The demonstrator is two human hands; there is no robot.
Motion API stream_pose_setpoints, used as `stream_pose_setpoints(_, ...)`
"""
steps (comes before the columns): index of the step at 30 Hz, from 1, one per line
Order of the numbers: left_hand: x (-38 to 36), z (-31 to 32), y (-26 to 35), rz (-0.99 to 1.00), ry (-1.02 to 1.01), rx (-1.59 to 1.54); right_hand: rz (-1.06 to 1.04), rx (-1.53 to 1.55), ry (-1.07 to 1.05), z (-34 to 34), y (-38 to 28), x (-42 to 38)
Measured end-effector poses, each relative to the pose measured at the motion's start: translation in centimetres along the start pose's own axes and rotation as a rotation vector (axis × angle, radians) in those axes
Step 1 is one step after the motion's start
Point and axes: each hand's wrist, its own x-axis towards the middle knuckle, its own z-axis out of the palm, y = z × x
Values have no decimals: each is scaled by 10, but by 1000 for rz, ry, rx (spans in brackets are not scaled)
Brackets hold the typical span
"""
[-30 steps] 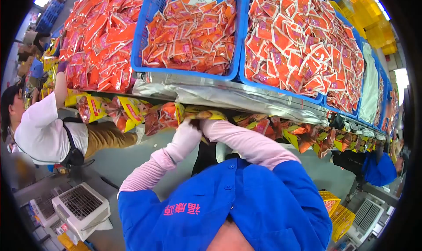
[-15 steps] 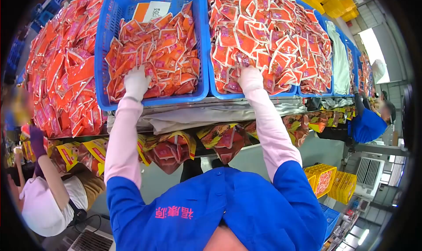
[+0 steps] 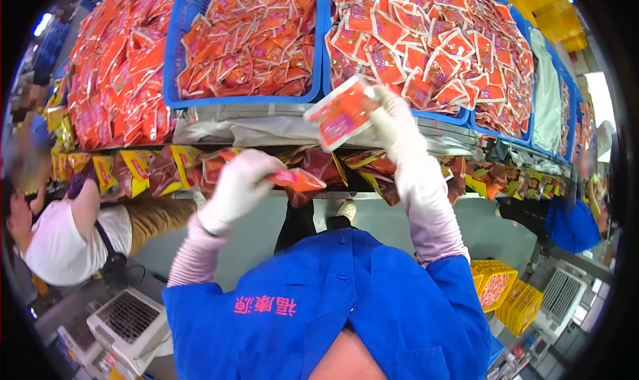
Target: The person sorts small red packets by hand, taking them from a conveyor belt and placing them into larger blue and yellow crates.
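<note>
White-gloved and closed, my left hand (image 3: pixel 241 188) grips a small red sachet (image 3: pixel 297 179) above the row of yellow-and-red bags (image 3: pixel 143 170). A red sachet with white edges (image 3: pixel 341 113) is pinched by its right side in my gloved right hand (image 3: pixel 394 123), in front of the blue baskets. Small red sachets fill the left blue basket (image 3: pixel 245 102) and are heaped in the right blue basket (image 3: pixel 444 117). The bags hang along the table's near edge, below both hands; some look open at the top.
To the left lies a big heap of red packets (image 3: pixel 120 80). A person in white (image 3: pixel 80 240) is at the left, and one in blue (image 3: pixel 574 223) at the far right. Yellow crates (image 3: pixel 519 307) stand on the floor behind me at right. Grey sheeting (image 3: pixel 266 131) lines the table edge.
Both hands have come out of the baskets toward me, each now with a red sachet. My left hand is lower, over the bags. The view has tilted and shifted.
</note>
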Motion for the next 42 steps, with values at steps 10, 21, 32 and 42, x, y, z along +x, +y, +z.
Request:
stream_pose_setpoints(10,-49,59,-10,-103,10,601,-720,-1228,-477,115,14,-55)
stream_pose_setpoints(21,-29,-17,-73,171,-79,232,408,-965,-1180,236,112,35)
stream_pose_setpoints(32,203,-15,-272,-414,-154,839,153,-1394,578,-33,61,134)
stream_pose_setpoints(42,101,-91,-134,-238,213,-746,-136,-865,403,-39,8,89)
